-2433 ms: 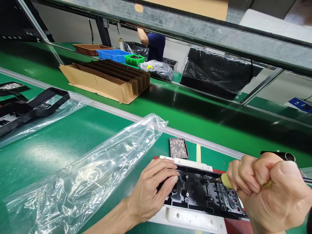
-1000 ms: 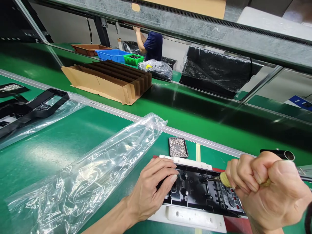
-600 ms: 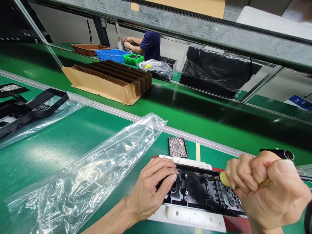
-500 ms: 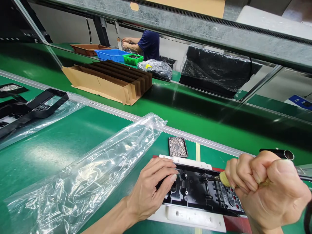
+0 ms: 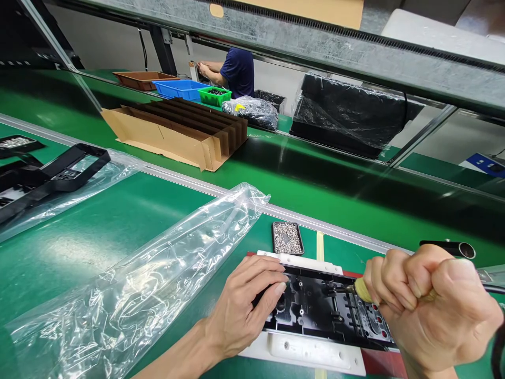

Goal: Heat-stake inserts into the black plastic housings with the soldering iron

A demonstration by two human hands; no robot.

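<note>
Knuckles bunched, the right hand (image 5: 430, 305) has its grip clamped shut on a screwdriver (image 5: 360, 289). Only the yellowish collar and a thin metal tip show, sticking out to the left of the fist. The tool lies almost level, pointing right to left, and its tip meets a black plastic part (image 5: 315, 310) just left of the grip.

That part lies lengthwise, left to right, in a white holder (image 5: 311, 355) on the bench (image 5: 98, 231), directly between the two hands. The left hand (image 5: 244, 310) rests flat on the part's far-left end with its fingers loose and apart, pressing rather than clasping. The right hand is much the nearer to the spot the tip touches.

Beyond the part, away from the grip, sits a small tray of screws (image 5: 288, 238). A long clear bag (image 5: 150, 284) sprawls further left.
</note>
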